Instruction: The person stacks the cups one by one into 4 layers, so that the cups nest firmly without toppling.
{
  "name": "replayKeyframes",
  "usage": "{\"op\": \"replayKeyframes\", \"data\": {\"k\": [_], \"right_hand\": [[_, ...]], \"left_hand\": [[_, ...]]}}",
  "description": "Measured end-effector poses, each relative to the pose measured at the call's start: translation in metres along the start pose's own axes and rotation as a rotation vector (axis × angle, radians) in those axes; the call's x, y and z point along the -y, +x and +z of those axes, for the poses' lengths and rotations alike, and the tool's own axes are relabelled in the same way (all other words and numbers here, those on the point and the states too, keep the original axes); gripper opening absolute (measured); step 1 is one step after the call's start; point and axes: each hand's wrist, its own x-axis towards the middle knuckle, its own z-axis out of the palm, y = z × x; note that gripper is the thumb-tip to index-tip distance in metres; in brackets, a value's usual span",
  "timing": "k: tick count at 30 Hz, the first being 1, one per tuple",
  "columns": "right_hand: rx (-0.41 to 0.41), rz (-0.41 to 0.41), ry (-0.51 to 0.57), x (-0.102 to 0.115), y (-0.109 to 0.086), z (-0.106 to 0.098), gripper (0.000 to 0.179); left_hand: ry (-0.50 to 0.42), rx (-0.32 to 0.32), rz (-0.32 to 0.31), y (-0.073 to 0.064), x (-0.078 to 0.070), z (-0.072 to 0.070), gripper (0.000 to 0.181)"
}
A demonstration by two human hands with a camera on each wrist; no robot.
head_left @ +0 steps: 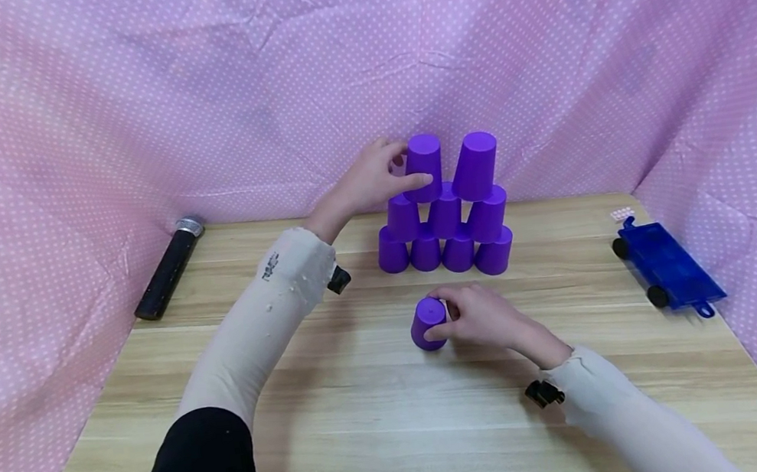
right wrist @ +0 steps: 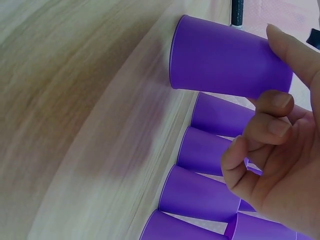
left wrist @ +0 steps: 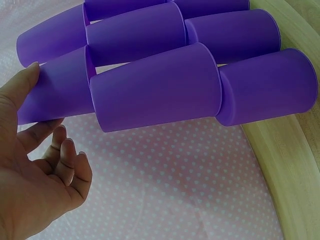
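Observation:
Upside-down purple cups stand in a stepped stack: several in the bottom row, three in the middle row [head_left: 445, 214], two on top. My left hand [head_left: 372, 177] pinches the left top cup [head_left: 424, 158] between thumb and fingers; in the left wrist view that cup [left wrist: 62, 87] overlaps the row under it. Beside it, a little apart, the right top cup [head_left: 477, 160] leans slightly. In front of the stack my right hand [head_left: 487, 318] grips another purple cup [head_left: 431, 315], also mouth down. The right wrist view has this cup [right wrist: 225, 57] with thumb and fingers at its base end.
A black microphone [head_left: 170, 269] with a silver head lies at the left table edge. On the right is a blue toy trailer [head_left: 672, 263] with black wheels. Pink dotted cloth [head_left: 307, 82] hangs behind and around the wooden table [head_left: 385, 427].

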Motion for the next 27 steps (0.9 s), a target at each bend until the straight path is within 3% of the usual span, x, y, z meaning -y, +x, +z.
{"op": "replayKeyframes", "data": {"k": [8,13,19,27], "right_hand": [[-0.001,-0.009,-0.005,0.000,0.000,0.001,0.045],[0.002,-0.006,0.006,0.001,0.000,0.001,0.046],[0.014,0.009,0.018,0.001,0.000,0.001,0.046],[0.001,0.000,0.023,0.000,0.000,0.001,0.044]], "left_hand": [[-0.019,-0.004,0.020,-0.002,0.003,0.000,0.067],[-0.056,-0.002,0.050,-0.006,0.012,0.000,0.070],[-0.154,0.086,0.056,-0.020,0.036,-0.001,0.079],[-0.128,0.189,-0.024,-0.048,0.080,0.011,0.085]]}}
